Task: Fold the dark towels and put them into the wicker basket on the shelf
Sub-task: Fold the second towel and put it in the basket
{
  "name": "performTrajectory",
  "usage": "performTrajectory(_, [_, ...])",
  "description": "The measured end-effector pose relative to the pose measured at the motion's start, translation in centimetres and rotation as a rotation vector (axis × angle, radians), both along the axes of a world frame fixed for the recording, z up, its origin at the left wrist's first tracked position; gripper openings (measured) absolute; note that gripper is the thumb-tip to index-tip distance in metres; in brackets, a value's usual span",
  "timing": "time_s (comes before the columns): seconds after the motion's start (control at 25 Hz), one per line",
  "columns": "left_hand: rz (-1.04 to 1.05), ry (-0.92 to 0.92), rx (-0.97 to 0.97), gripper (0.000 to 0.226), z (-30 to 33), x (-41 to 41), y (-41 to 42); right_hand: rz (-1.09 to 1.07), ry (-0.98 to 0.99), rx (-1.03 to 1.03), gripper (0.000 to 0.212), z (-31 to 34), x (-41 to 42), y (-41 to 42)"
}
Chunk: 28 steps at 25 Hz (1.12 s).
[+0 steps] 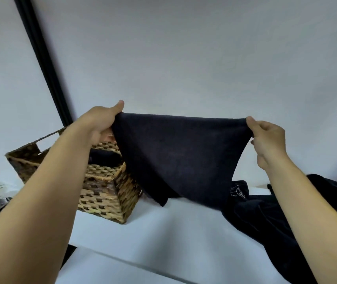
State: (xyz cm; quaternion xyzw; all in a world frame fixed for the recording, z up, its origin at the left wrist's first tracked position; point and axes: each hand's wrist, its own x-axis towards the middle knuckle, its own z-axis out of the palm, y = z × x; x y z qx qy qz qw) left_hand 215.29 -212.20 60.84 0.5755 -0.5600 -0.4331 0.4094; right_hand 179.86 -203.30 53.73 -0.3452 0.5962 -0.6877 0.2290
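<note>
Head view: towel (175,154) stretched in the air above the shelf (163,228), left hand (102,124) pinched on one top corner, right hand (266,136) pinched on the other — lower edge sagging, doubled at the left. Basket (102,189) just left, something dark already inside; heap of dark towels (266,212) at right. Risks: corner slipping from a light pinch, crooked fold from uneven hang — or hem snagging the wicker.

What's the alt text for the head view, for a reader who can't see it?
Two bare hands hold a dark towel stretched in the air by its top corners, left hand and right hand. A wicker basket with dark cloth inside sits on the white shelf at left; more dark towels lie heaped at right.
</note>
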Motion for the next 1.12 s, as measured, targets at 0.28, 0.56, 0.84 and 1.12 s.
performTrajectory(0.28, [0.001,0.036,-0.202,0.030,2.4,2.4,2.0,0.003,-0.057,-0.182,0.025,4.9,4.1,2.8])
performTrajectory(0.56, [-0.017,0.062,-0.302,0.037,4.3,7.3,4.9,-0.039,-0.034,-0.309,0.021,7.6,9.6,7.5])
performTrajectory(0.84, [-0.242,-0.063,-0.140,0.041,2.2,11.1,8.9,-0.098,-0.019,-0.281,0.019,6.6,13.6,12.8])
performTrajectory(1.12, [-0.192,-0.101,-0.205,0.060,0.4,10.9,11.2,-0.138,0.005,-0.307,0.012,4.5,14.5,17.0])
